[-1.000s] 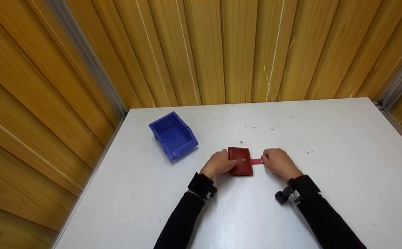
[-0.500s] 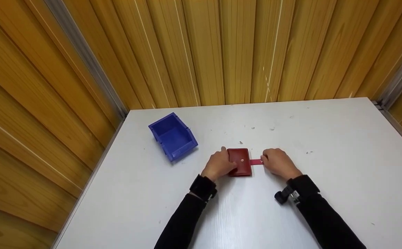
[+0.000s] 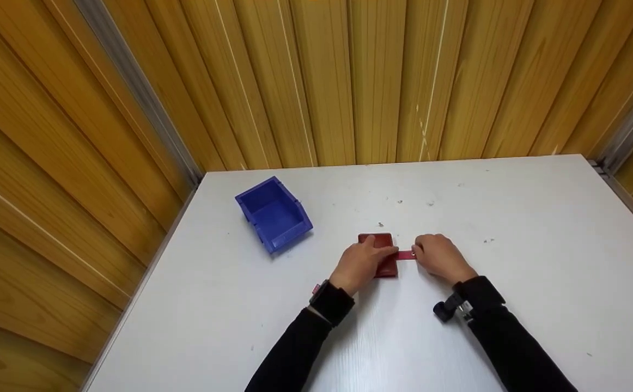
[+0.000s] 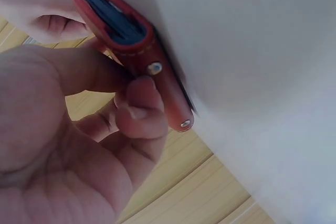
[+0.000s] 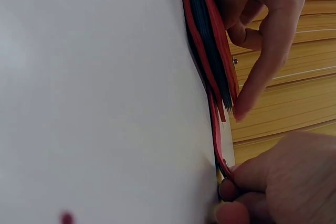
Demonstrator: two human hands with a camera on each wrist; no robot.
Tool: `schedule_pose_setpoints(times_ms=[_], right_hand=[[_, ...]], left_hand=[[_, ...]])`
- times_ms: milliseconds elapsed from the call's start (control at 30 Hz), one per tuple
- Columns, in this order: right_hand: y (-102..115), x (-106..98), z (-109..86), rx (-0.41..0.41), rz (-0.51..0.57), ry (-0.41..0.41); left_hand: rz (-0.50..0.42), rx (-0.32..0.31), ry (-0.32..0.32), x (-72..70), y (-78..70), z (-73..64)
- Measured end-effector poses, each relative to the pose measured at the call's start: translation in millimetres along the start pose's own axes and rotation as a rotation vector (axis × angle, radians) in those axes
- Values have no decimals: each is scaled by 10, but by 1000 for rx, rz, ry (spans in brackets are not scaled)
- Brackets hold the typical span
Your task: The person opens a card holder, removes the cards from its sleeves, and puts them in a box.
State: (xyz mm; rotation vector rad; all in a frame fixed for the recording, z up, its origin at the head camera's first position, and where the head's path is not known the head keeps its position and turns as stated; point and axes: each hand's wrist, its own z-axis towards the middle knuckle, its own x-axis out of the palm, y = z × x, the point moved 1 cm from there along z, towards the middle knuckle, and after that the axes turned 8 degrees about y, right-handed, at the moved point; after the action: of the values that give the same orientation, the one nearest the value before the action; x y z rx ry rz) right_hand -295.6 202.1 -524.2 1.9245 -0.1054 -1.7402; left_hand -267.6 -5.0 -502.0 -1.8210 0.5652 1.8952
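Note:
A small dark red card holder (image 3: 386, 270) with a metal snap lies on the white table, centre right in the head view. Dark blue inner sleeves (image 4: 127, 31) show at its end in the left wrist view. My left hand (image 3: 359, 265) rests on top of the cover, its thumb stretched across to the right edge. The other fingers bend loosely over the cover (image 5: 229, 72), seen in the right wrist view. From the right side sticks out a pinkish red strap (image 3: 405, 255). Its free end is pinched between the thumb and fingers of my right hand (image 3: 440, 257).
A blue plastic bin (image 3: 292, 238) stands at the back left of the white table (image 3: 512, 218). Wood-patterned panels (image 3: 376, 81) rise behind the table and along its left. Black straps with cameras sit on both wrists.
My left hand has moved from gripping the card holder's left edge to the right over its cover, thumb now at the right edge. The right hand stays on the strap.

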Motion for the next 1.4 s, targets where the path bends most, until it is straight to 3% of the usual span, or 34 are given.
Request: schedule_pose_setpoints(times_ms=[367,567,867,1067,1400], right_hand=[[-15,5,19,18,34,17],[-31,26,17,22,43,29],[-11,29,12,35,35,30],[15,4,7,29,25,20],[4,13,4,15,13,1]], left_hand=[[-106,0,9,-24,55,12],[-200,-43,102,-51,133,30],[-441,-109,164,-183,293,25],[-526,-139,182,-289,443,-5],[-569,-250,292,-332,787,-141]])
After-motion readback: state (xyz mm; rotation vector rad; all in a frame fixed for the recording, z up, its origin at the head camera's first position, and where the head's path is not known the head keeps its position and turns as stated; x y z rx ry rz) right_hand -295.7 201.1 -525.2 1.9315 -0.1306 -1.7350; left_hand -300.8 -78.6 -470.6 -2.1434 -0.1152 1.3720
